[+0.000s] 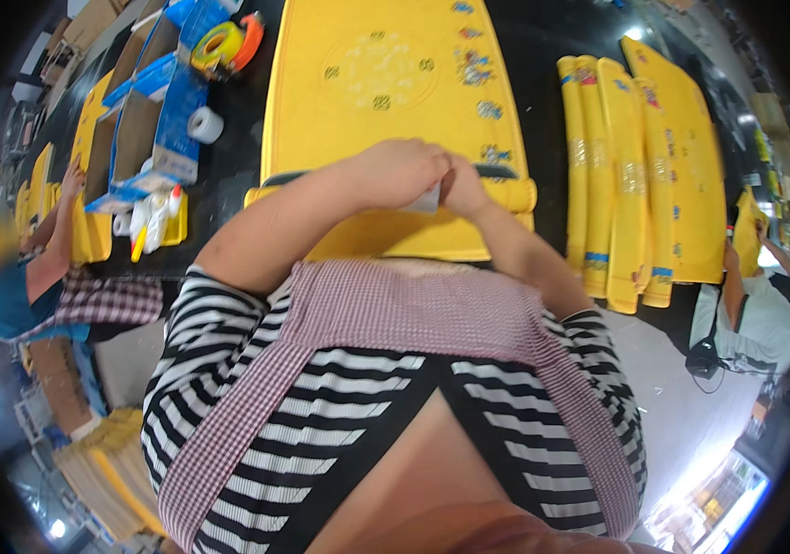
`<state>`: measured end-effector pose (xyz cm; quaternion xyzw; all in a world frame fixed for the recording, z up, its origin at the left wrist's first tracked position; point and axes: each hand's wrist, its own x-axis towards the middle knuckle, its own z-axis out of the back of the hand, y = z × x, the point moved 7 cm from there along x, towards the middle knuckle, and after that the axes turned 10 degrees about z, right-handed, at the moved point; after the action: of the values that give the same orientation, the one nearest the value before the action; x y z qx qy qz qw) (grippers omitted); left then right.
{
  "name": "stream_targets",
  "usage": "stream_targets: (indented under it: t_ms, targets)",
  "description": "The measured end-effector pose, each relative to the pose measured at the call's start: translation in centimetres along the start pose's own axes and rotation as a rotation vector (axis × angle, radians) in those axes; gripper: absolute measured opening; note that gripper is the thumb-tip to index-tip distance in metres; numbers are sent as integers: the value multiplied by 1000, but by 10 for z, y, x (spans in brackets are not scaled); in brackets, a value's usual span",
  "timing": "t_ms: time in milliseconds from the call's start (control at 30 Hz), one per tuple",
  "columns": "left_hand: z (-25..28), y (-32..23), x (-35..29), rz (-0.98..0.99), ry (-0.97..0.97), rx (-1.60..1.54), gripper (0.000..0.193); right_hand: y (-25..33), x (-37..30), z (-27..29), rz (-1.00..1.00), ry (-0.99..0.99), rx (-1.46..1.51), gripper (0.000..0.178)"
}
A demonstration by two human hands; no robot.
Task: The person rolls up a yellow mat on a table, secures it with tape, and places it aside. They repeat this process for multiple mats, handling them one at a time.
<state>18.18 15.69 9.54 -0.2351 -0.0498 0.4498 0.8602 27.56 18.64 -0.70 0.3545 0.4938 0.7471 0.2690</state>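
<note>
A yellow printed mat [367, 120] lies in front of me on the dark table. Its near end forms a roll or fold [506, 195], and a dark strip [498, 171] runs across just beyond that. Over this end, my left hand [406, 174] and my right hand [462, 187] meet, fingers closed and bent inward. A small pale, whitish piece [425, 200] shows below and between them, pinched by the fingers; its kind is unclear. The fingertips are mostly hidden behind the backs of the hands.
Left of the mat stand blue cardboard boxes [168, 115], an orange tape dispenser [245, 42], a white roll [205, 125] and white bottles [156, 212]. Several folded yellow mats [630, 175] lie at the right. Co-workers [30, 286] are at both sides.
</note>
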Motion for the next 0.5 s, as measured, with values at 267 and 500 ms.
stream_targets:
  t_ms: [267, 500]
  targets:
    - [27, 28, -11, 113, -33, -280, 9, -16, 9, -3, -157, -16, 20, 30]
    - [13, 25, -4, 170, 25, -140, 9, -11, 10, 1, -102, -8, -57, 29]
